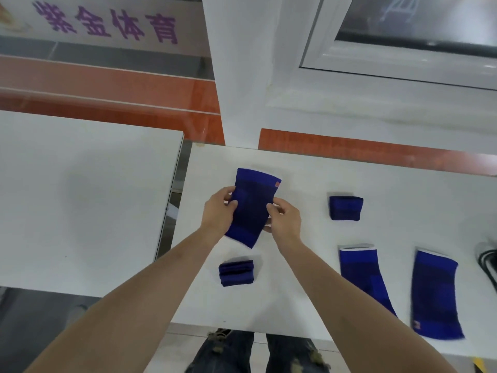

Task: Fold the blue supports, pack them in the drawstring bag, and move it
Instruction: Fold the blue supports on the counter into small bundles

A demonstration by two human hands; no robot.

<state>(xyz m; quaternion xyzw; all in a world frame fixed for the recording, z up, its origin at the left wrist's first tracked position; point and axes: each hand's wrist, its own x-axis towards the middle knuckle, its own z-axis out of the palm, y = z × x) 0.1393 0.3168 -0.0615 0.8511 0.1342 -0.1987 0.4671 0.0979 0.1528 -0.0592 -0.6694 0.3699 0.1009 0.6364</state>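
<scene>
A flat blue support (251, 205) is held above the white table (295, 278), tilted, with an orange tag at its top right corner. My left hand (219, 211) pinches its left edge and my right hand (285, 219) pinches its right edge. One folded blue support (236, 273) lies near the table's front left. Another folded one (346, 208) lies further back to the right. Two unfolded supports lie flat at the right: one (363, 275) with a white rim, and one (434, 294) near the front edge. No drawstring bag is in view.
A second white table (80, 197) stands to the left across a narrow gap. Black cords (488, 261) lie at the right edge. A white wall and window frame (376, 76) rise behind the table. My legs in jeans (242, 354) show below the front edge.
</scene>
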